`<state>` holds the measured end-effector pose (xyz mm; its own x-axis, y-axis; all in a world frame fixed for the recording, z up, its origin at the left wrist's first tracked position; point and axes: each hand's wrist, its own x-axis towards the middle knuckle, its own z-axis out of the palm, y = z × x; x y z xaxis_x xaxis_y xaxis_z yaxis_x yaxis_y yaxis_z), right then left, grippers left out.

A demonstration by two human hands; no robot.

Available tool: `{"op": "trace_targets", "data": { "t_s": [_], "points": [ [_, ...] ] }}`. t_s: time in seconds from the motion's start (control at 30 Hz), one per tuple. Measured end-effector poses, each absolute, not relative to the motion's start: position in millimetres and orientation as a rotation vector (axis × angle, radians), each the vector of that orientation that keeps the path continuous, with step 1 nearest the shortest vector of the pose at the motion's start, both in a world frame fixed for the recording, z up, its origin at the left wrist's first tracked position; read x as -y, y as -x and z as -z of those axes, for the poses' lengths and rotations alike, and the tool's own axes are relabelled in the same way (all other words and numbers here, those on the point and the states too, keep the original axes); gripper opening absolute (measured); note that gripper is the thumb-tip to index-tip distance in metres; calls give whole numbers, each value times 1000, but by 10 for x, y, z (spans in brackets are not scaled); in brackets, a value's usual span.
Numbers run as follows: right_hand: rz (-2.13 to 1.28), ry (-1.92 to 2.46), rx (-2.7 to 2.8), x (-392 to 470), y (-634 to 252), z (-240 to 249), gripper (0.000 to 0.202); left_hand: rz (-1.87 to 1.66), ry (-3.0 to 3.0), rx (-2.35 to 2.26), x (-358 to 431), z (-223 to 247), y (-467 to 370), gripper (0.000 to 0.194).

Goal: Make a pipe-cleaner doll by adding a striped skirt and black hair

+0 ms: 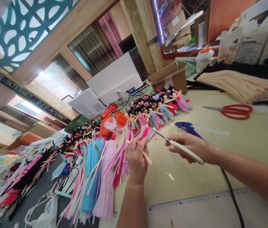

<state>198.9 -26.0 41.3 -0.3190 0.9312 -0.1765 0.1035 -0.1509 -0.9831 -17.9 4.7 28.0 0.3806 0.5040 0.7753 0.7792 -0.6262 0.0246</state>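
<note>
So, ruler (pixel 195 199): lies along the tabletop's near edge, with a black cable (pixel 231 196) close to its right end.
Left hand (pixel 136 158): fingers pinched together round the pink stem bunch (pixel 149 133), over the left part of the tabletop; a beige piece (pixel 147 159) pokes out beside the fingers.
Right hand (pixel 188 144): curled round the white-handled scissors (pixel 183 151), blades right by the bunch. Can't tell if they're parted.
What could go wrong: the blades point toward the left fingers, so one slip could nick a fingertip, I reckon. A loose pinch could let the stems fan out and cut uneven.
Glue gun (pixel 188 126): just past the right hand, so an elbow or knuckle might bump it; if it's hot, ouch.
Loose stems (pixel 106 180): pink, blue and white bundles piled at the left edge; a sleeve or forearm could probably drag some off.
Red scissors (pixel 236 112): over toward the far right corner, short of the beige stems (pixel 238 84).
Dolls (pixel 164 109): crowded along the far edge, in front of a cardboard box (pixel 172 83).
Tabletop (pixel 183 180): pale yellowish, with little scraps scattered about.
Room: monitor (pixel 117 79) seen from behind, wooden beams, a teal lattice (pixel 17 28) up top, plus a lit shelf unit (pixel 183 28) at the back.
</note>
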Motion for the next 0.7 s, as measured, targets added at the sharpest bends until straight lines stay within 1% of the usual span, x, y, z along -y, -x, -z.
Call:
{"op": "trace_targets", "data": {
  "t_s": [0.3, 0.5, 0.6, 0.7],
  "points": [
    [-1552, 1224, 1451, 242, -2003, -365, 39, 1105, 2316, 1117, -44, -278, 171, 29],
    [-1638, 1079, 1512, 276, -2064, -381, 50, 1109, 2296, 1123, -52, -299, 227, 31],
    [-1555, 1079, 1732, 287, -2111, -391, 46, 1114, 2240, 1130, -55, -335, 287, 34],
    [-1330, 1235, 1962, 272, -2132, -372, 36, 1099, 2174, 1125, -38, -404, 311, 35]
  ]
}}
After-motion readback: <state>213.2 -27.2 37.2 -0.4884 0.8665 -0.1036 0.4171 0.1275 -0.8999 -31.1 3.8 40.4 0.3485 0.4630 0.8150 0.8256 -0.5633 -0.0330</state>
